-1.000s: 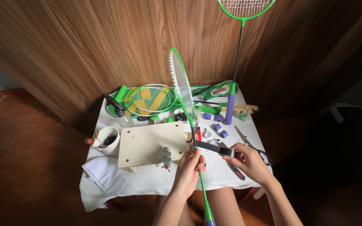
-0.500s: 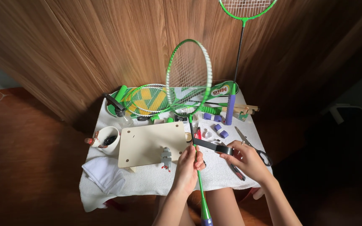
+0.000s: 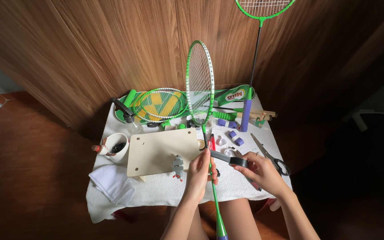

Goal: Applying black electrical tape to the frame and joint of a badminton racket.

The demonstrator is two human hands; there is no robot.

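The left hand (image 3: 198,171) is gripping the green racket (image 3: 201,89) by its shaft above the tabletop (image 3: 156,193), while the right hand (image 3: 261,171) is pinching a dark tape strip (image 3: 227,158) against it.

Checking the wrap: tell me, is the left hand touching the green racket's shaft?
Touching: the head view shows the left hand closed around the green racket shaft.

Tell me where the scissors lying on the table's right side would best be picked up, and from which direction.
Probably at the dark finger loops of the scissors, coming from above and from the right. They lie flat on the white cloth, blades pointing up-left towards the purple rolls, loops at the table's right edge, beside the right hand.
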